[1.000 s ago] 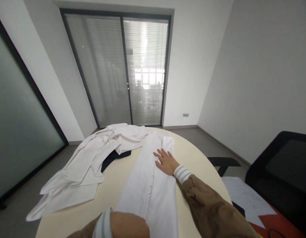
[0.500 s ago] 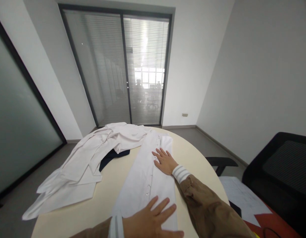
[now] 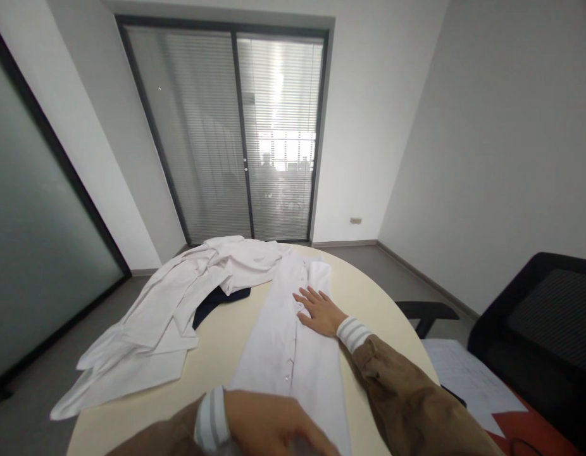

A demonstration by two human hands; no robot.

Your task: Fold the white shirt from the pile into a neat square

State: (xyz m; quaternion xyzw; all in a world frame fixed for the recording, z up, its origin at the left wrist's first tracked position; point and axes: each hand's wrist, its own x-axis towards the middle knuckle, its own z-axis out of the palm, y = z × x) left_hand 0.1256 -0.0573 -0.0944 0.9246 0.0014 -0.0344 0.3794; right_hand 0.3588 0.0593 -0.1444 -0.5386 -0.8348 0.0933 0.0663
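A white buttoned shirt point(image 3: 269, 335) is folded into a long strip on the round table, its button line running lengthwise. My right hand point(image 3: 320, 311) lies flat on the strip's right side near its far part, fingers spread. Over the near end of the strip is my left hand point(image 3: 269, 421), bent downward. The bottom of the picture cuts off its fingers, so whether they grip the cloth is hidden. A second, rumpled white garment point(image 3: 164, 304) is heaped to the left. Part of a dark navy cloth point(image 3: 219, 303) shows from beneath it.
The round cream table point(image 3: 369, 297) bears both garments. To the right stands a black mesh-backed chair point(image 3: 544, 323) with its armrest near the table edge. White papers point(image 3: 468, 373) and a red item point(image 3: 535, 430) lie beside it. A glass partition with blinds point(image 3: 217, 139) is behind.
My left hand has gone from spread fingers to a bent-down pose at the strip's near end. My right hand stays flat on the shirt. The view has shifted slightly.
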